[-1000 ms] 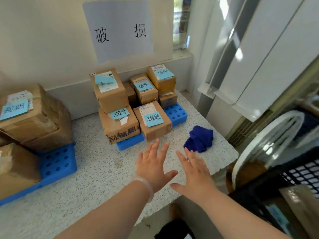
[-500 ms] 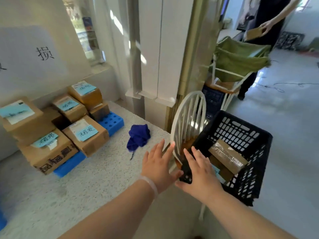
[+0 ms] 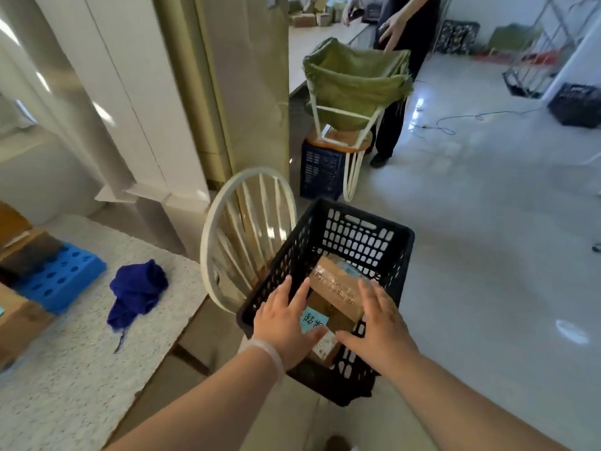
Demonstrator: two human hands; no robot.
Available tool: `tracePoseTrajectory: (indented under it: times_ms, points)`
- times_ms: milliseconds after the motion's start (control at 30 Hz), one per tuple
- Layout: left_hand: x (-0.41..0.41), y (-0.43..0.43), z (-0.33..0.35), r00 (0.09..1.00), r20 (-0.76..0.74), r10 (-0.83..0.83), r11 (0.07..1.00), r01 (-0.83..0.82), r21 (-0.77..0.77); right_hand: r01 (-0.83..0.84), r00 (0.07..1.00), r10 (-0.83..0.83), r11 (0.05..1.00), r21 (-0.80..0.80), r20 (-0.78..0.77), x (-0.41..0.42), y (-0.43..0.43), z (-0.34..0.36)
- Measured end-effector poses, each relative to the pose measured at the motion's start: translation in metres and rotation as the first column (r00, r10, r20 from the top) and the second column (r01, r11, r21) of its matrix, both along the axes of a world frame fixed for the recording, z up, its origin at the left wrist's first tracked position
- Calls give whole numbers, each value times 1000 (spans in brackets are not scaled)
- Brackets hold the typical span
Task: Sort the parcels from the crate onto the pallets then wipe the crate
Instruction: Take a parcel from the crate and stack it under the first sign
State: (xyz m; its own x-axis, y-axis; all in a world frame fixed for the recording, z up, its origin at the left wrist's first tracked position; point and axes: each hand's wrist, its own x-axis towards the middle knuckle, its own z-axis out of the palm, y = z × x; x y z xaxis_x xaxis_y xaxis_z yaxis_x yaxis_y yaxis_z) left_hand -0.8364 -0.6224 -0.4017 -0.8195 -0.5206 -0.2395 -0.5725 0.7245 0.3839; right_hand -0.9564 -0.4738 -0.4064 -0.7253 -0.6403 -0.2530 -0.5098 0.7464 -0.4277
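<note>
**Head view, looking down into the black crate (image 3: 357,237)**, lower centre of the frame, beside a white chair (image 3: 227,229). The left hand (image 3: 286,323) and right hand (image 3: 379,323) hover over the crate's near side with fingers straight and spread, gripping nothing. Whether any fingertip touches cardboard cannot be told. Inside lie the remaining parcels: a taped parcel (image 3: 336,283) tilted across the middle and, beneath it, a lower parcel (image 3: 328,348) bearing a blue note (image 3: 312,322). The blue pallet (image 3: 61,278) sits on the speckled counter (image 3: 81,353) at left, with the blue cloth (image 3: 136,291) near it.

**Likely hazards.** The taped parcel leans on the one below, so lifting either alone may let the other slide or drop back. What supports the crate is out of sight, and downward pressure on its near rim could tip it. The blue note looks lightly attached; a brushing thumb might peel it off, leaving that parcel hard to sort.

**Obscured.** Both hands cover the near parcels, so their number is uncertain. The note's characters are partly hidden by the left hand, and the taped parcel's label is blurred. The pallet and the cartons (image 3: 16,317) by it are cut off at the left edge and smeared. A second person (image 3: 400,60), upper right, is cropped by the top of the frame
</note>
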Motion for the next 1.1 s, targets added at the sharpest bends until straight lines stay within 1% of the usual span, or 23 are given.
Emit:
tracePoseTrajectory:
  times_ms: [133, 233, 433, 600, 700, 767, 800, 867, 933, 1100]
  points:
    - [-45, 7, -1, 999, 32, 41, 998, -42, 53, -1, 999, -1, 999, 41, 52, -46, 8, -7]
    - [-70, 9, -3, 997, 47, 55, 995, -58, 80, 34, 995, -37, 999, 40, 92, -70, 7, -18]
    - [-103, -10, -22, 987, 146, 62, 991, -78, 109, 31, 964, -44, 998, 54, 261, -92, -10, -38]
    - [-142, -34, -49, 978, 208, 9, 984, -45, 171, 153, 911, -160, 987, 49, 380, -116, -36, -56]
    - [-167, -59, -67, 967, 254, -25, 973, -36, 230, 267, 838, -271, 961, 78, 474, -132, -54, -74]
    - [-185, -76, -80, 963, 268, -40, 964, -33, 263, 368, 767, -368, 923, 109, 525, -144, -65, -89]
    - [-195, -84, -87, 963, 266, -37, 959, -40, 281, 429, 717, -426, 894, 132, 552, -150, -70, -97]
    - [-216, -99, -103, 968, 251, -19, 947, -63, 314, 548, 587, -535, 815, 187, 608, -163, -81, -114]
    - [-235, -110, -119, 967, 255, -5, 935, -87, 345, 637, 472, -610, 735, 233, 637, -172, -87, -133]
    - [-268, -120, -157, 955, 294, -22, 931, -88, 355, 738, 292, -697, 600, 310, 655, -183, -93, -170]
